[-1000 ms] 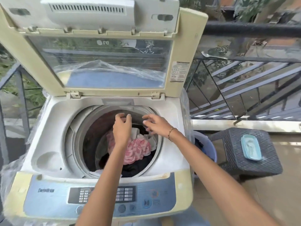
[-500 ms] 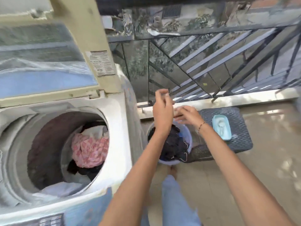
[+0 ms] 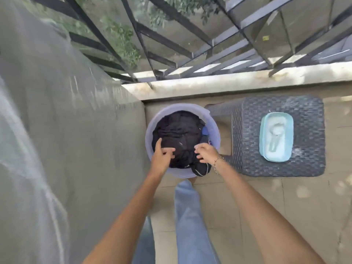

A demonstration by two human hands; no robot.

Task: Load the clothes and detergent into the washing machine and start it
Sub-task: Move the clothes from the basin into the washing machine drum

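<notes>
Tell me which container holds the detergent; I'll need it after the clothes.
The light-blue rectangular tub on the wicker stool: white powder and a scoop lie in it. The round lavender bucket on the floor holds dark clothes.

View from above, balcony corner. A black metal railing (image 3: 182, 46) with straight and slanted bars ran across the top of the view, fixed into a pale concrete kerb (image 3: 228, 82). Green foliage (image 3: 122, 42) showed through the bars at upper left, blurred. Sunlight fell in strips on the ground beyond the kerb. The floor (image 3: 314, 216) was laid with beige tiles, dappled with light spots at right. A dark woven stool (image 3: 308, 141) stood on the floor at right, just beside the kerb, with its flat top facing the camera and one side visible at left. Two pale blue trouser legs (image 3: 190, 225) hung down at bottom centre.
</notes>
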